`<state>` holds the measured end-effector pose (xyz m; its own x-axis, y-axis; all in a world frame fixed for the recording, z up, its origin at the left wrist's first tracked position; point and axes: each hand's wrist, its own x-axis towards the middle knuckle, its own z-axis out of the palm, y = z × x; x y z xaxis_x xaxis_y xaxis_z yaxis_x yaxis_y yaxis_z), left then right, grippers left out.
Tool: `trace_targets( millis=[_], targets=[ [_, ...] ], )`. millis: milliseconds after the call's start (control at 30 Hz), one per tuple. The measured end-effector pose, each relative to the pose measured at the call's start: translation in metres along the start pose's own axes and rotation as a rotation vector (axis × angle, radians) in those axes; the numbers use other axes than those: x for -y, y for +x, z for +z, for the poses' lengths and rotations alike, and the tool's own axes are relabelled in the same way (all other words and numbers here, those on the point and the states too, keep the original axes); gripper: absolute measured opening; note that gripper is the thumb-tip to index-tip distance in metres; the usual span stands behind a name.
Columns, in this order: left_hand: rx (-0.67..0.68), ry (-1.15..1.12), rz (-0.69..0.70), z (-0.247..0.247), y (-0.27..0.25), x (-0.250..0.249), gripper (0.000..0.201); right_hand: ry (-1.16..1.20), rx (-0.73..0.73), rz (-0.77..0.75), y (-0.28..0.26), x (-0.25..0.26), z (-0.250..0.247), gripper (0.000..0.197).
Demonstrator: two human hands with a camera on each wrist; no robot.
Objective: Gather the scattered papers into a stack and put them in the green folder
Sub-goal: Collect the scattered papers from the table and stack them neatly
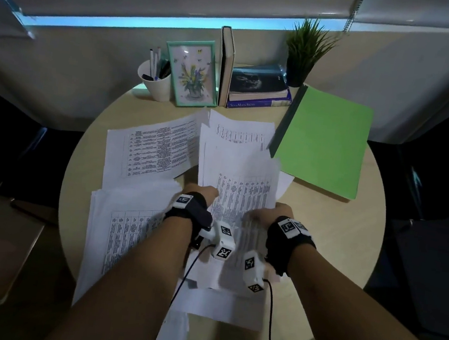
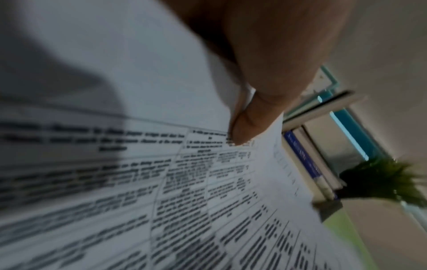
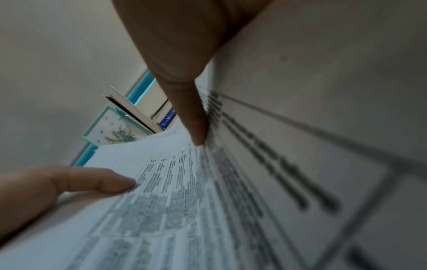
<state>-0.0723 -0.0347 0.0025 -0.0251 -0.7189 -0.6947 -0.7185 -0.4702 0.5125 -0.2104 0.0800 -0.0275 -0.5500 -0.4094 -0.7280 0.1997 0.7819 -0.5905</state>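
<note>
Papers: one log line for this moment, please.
stage: gathering | left hand, right hand: gripping papers | green folder: closed, apart

The round table [image 1: 321,235] looks like pale, smooth matt wood. On it lie thin white printed papers [image 1: 153,151]; at its far right edge, the green folder [image 1: 325,144] is matt card.

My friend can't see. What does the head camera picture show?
Two hands, left hand and right hand, hold a printed sheet over scattered papers on a round table. A closed green folder lies to the right.
</note>
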Motion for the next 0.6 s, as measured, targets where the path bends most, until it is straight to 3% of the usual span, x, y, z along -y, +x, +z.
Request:
trace_targets(
  millis=[67, 133, 200, 267, 400, 600],
  targets=[
    [-0.023, -0.044, 0.029, -0.012, -0.002, 0.001, 0.054, 0.021, 0.043, -0.059, -0.001, 0.001, 0.008, 0.059],
    [-0.047, -0.062, 0.082, -0.027, -0.003, 0.001, 0.038, 0.021, 0.072, -0.113, -0.006, 0.006, 0.012, 0.082],
    [-0.057, -0.036, 0.132, -0.041, -0.009, 0.001, 0.028, 0.009, 0.115, -0.159, -0.012, 0.012, 0.013, 0.066],
    [-0.058, -0.018, 0.138, -0.051, -0.015, 0.001, 0.032, -0.035, 0.156, -0.176, -0.022, 0.021, 0.015, 0.052],
    [-0.038, 0.027, 0.147, -0.053, -0.026, 0.005, 0.062, -0.214, 0.172, -0.203, -0.032, 0.03, 0.025, 0.043],
    [0.015, 0.006, 0.249, -0.033, -0.017, 0.014, 0.068, -0.252, 0.1, -0.261, -0.039, 0.023, 0.016, 0.034]
  ],
)
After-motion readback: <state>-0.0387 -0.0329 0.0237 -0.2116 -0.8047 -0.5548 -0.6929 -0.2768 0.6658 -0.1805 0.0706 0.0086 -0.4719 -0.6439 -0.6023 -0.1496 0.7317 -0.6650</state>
